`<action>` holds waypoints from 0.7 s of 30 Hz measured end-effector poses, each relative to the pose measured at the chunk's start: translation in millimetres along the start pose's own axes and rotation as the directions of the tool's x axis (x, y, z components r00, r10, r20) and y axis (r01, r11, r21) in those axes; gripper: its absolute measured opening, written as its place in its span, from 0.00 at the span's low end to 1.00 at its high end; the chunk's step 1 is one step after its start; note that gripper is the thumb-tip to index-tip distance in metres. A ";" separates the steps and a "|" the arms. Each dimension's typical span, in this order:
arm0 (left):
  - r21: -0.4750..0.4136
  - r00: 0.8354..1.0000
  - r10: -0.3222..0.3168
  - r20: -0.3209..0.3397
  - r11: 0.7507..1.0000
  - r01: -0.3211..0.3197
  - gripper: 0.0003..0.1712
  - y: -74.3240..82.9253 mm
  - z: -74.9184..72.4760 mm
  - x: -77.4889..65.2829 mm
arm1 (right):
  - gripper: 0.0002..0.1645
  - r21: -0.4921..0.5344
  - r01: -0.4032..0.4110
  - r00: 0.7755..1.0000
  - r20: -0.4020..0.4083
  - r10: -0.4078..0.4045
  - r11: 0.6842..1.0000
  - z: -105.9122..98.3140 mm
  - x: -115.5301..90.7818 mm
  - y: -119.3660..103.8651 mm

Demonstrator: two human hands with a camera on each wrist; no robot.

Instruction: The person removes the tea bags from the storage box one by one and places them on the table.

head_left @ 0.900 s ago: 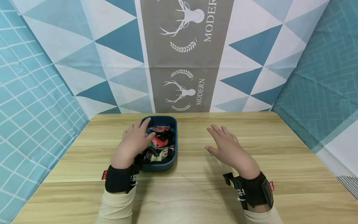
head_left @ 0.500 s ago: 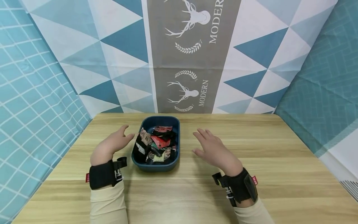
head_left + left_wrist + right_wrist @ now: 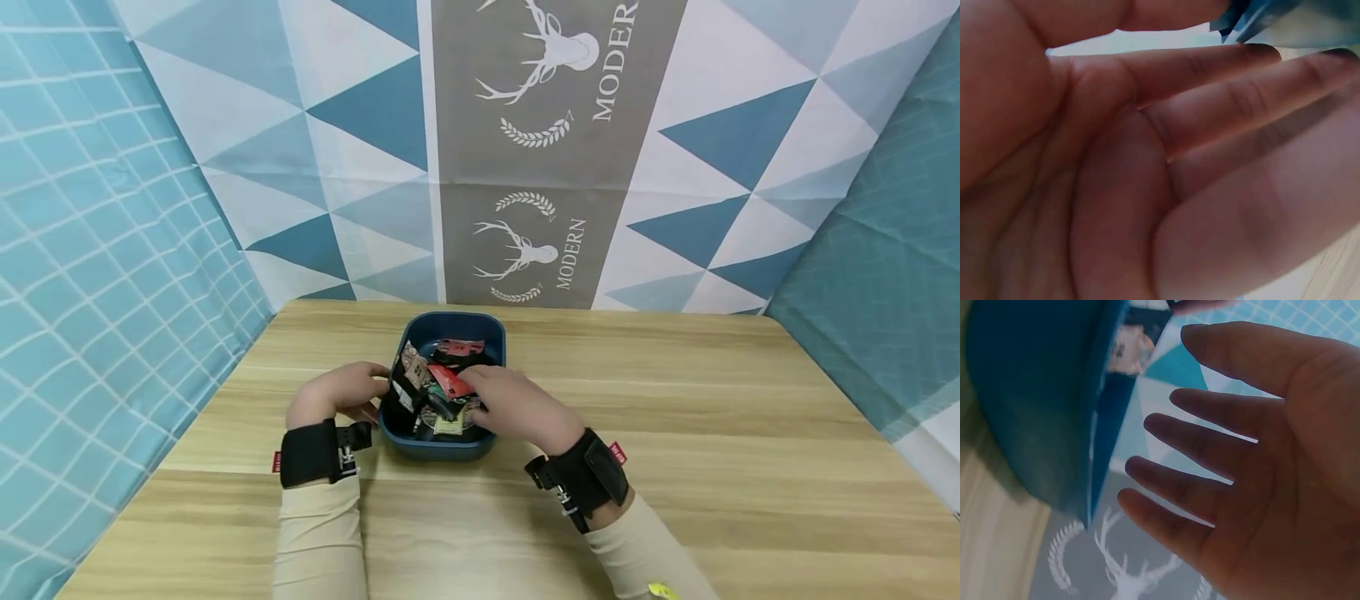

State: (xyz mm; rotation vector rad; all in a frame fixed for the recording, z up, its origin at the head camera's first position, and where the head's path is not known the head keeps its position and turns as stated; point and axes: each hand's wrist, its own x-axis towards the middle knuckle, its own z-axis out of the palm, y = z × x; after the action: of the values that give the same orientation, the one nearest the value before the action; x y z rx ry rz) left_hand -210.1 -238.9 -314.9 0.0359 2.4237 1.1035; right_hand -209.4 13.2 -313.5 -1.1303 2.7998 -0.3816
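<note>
A dark blue rectangular box (image 3: 438,452) stands on the wooden table, holding small packets. Among them are a red packet (image 3: 448,382), a pinkish-brown packet (image 3: 415,367) and several black ones. My left hand (image 3: 337,390) is at the box's left wall; its fingers extend toward the wall in the left wrist view, though contact is unclear. Over the right rim reaches my right hand (image 3: 521,406), hiding part of that side. The right wrist view shows this hand (image 3: 1254,444) with spread, nearly straight fingers, holding nothing, beside the box wall (image 3: 1035,406).
The light wooden table (image 3: 675,417) extends widely to the right and in front of the box. Behind its far edge rises a patterned cloth backdrop (image 3: 525,175). A blue checked cloth (image 3: 135,250) hangs at the left, a teal one (image 3: 885,275) at the right.
My left hand left its place above the box, swung out left, then came to the left wall. My right hand moved left to the right rim. The view shifted slightly.
</note>
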 end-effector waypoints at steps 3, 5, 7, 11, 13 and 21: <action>0.025 1.000 -0.007 -0.015 1.000 0.008 0.29 2.0 2.1 1.5 | 0.27 -0.008 0.025 0.999 0.020 -0.025 1.000 7.3 10.7 -5.4; 0.036 0.999 -0.021 -0.031 0.999 0.022 0.30 2.6 3.0 2.1 | 0.26 -0.019 0.030 0.999 0.035 -0.029 0.999 12.2 17.6 -9.2; 0.044 0.999 -0.029 -0.039 0.999 0.031 0.31 2.8 3.8 2.7 | 0.26 -0.049 0.024 0.999 0.045 -0.021 0.999 17.2 24.1 -12.8; 0.042 0.998 -0.036 -0.050 0.998 0.039 0.32 2.3 5.7 4.1 | 0.27 -0.119 0.010 0.998 0.066 -0.002 0.993 25.2 35.2 -20.6; 0.059 0.998 -0.035 -0.061 0.998 0.038 0.32 2.3 7.4 5.4 | 0.29 -0.150 0.003 0.998 0.069 0.007 0.989 27.7 38.8 -23.5; 0.080 0.996 -0.052 -0.073 0.995 0.058 0.28 3.5 11.3 9.1 | 0.30 -0.144 -0.040 0.995 0.087 0.053 0.989 39.0 51.5 -24.6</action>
State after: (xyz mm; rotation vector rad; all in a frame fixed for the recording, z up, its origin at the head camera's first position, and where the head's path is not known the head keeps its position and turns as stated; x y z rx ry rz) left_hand -213.9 -226.7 -322.5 -0.0434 2.5166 0.9960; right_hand -222.8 -47.2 -344.4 -1.0765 2.8056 -0.1246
